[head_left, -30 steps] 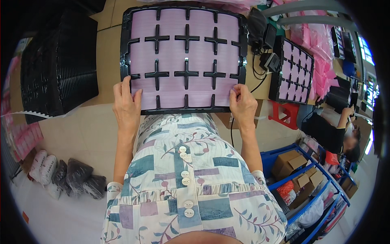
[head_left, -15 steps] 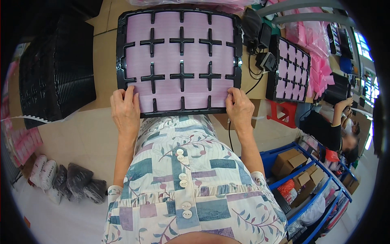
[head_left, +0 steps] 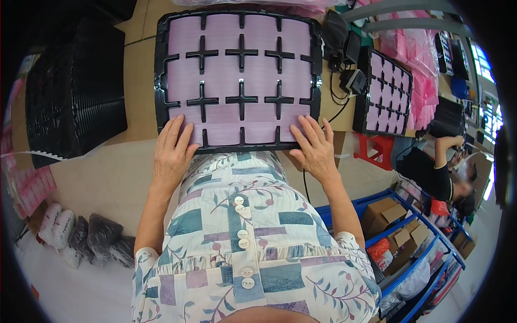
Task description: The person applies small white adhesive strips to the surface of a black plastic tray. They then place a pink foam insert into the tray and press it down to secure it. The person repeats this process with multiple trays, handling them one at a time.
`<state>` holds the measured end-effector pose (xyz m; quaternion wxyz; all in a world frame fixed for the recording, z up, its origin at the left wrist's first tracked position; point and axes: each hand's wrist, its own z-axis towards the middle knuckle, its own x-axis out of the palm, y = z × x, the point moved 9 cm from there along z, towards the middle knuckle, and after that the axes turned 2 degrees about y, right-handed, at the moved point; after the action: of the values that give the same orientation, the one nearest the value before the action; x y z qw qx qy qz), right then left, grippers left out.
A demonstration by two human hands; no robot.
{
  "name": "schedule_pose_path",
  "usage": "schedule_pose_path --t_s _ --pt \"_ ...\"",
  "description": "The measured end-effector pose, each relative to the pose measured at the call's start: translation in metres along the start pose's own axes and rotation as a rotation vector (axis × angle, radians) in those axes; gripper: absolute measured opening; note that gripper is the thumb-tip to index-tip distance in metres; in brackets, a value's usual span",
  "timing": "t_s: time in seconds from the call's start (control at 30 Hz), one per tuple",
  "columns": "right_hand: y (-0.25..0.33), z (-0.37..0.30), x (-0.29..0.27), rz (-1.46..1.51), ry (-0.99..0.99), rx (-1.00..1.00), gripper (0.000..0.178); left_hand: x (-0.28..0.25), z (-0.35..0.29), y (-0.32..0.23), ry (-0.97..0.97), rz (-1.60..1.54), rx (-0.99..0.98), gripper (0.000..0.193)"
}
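Observation:
A black plastic tray [head_left: 242, 100] with cross-shaped dividers lies in front of me, its compartments lined with flat pink-purple sheets [head_left: 221, 78]. My left hand [head_left: 172, 151] rests on the tray's near left corner, fingers stretched over the rim and onto the sheet. On the near right corner lies my right hand [head_left: 316, 148], fingers spread, with the fingertips on the pink surface and the thumb beside the near edge. Neither hand grips anything. The corners' rims are partly hidden under the hands.
Left of the tray stands a tall stack of black trays [head_left: 81, 89]. A second filled tray [head_left: 383, 91] lies at the right, past black adapters and cables [head_left: 353, 81]. Below are a red stool [head_left: 374, 151] and a blue rack with cartons [head_left: 383, 215]. A co-worker [head_left: 436, 169] is farther right.
Both hands have gone from pinching the tray's near corners to lying flat with fingers extended on them. The tray has barely moved.

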<state>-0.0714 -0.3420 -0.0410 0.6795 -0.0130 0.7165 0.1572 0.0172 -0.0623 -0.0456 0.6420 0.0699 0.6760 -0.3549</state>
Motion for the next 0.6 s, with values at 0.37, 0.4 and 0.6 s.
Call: schedule_pose_path --t_s 0.37,0.4,0.6 --pt "-0.018 -0.013 -0.021 0.07 -0.271 0.096 0.027 0.006 -0.001 -0.013 -0.022 -0.025 0.033 0.045" --pt "-0.022 -0.011 -0.024 0.063 -0.276 0.104 0.026 0.007 0.001 -0.015 -0.023 -0.033 0.034 0.044" --pt "-0.024 0.02 -0.023 0.118 -0.008 -0.095 0.024 0.004 0.011 -0.018 -0.046 -0.064 0.019 0.032"
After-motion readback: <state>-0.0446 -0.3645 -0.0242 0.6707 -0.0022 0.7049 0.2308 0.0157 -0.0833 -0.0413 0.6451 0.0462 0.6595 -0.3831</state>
